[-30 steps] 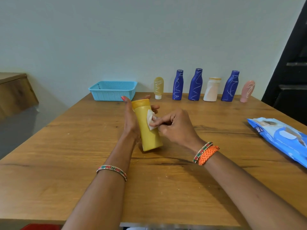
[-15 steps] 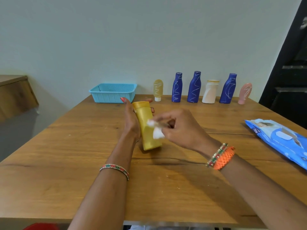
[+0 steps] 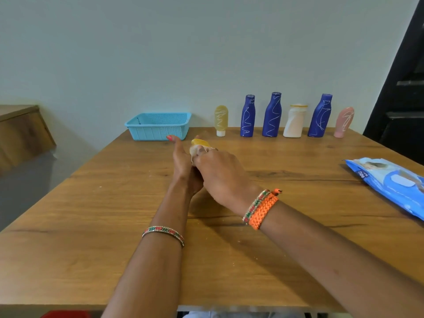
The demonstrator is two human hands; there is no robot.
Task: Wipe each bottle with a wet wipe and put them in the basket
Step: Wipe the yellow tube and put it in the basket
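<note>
Left hand holds yellow bottle; right hand presses wipe on it (mostly hidden).

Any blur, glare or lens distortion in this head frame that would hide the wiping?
Head view: light is soft and even, with no glare; the yellow bottle and wipe are smeared by motion blur and mostly hidden behind the right hand; wide-angle distortion tilts the row of bottles outward; the basket looks sharp.
</note>
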